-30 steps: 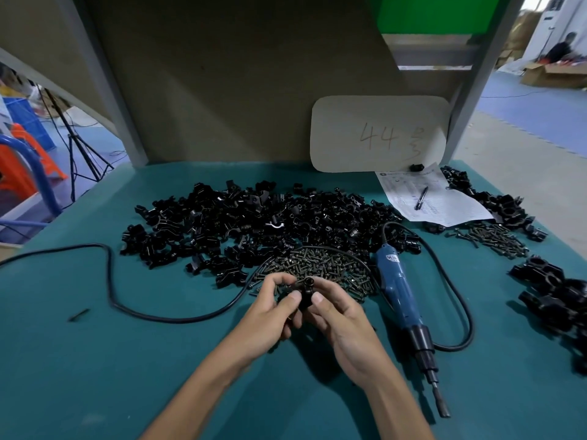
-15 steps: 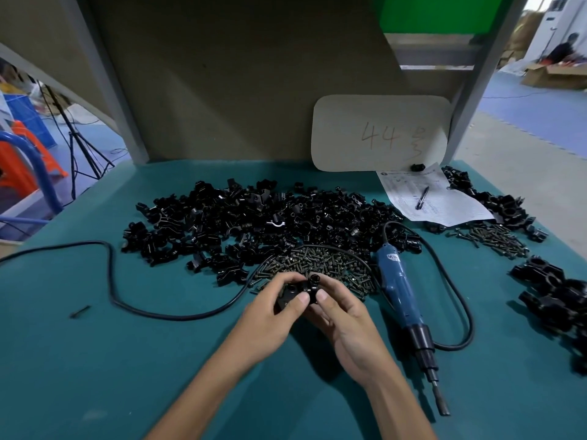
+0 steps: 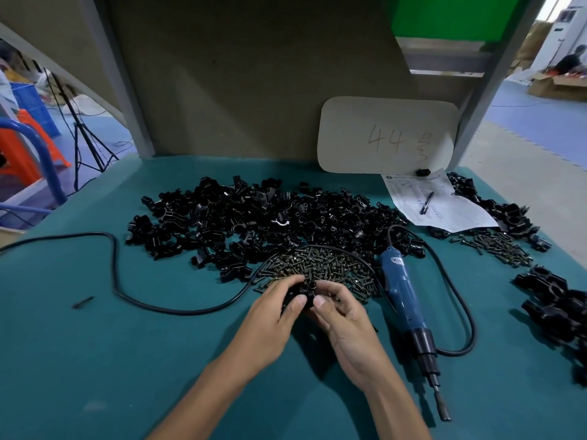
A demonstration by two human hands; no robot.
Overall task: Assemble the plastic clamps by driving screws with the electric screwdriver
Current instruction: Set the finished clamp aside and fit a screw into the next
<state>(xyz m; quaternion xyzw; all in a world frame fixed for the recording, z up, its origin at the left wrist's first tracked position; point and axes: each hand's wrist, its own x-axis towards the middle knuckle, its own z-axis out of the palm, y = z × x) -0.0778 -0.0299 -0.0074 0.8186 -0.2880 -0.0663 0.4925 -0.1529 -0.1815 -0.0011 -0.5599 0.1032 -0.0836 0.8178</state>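
- Plain teal table cover [image 3: 95, 360]
- Glossy black plastic clamp pieces [image 3: 254, 217]
- Small black plastic clamp [image 3: 301, 292]
- Dark brownish metal screws [image 3: 324, 265]
- Cylindrical electric screwdriver [image 3: 403, 293]: blue body, black nose
- Cream rounded card [image 3: 349, 134]: orange 44

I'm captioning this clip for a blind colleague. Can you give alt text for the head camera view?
The left hand and right hand grip a black clamp at a green table, beside a pile of screws. A blue electric screwdriver lies untouched to their right; a heap of black clamp parts sits behind.
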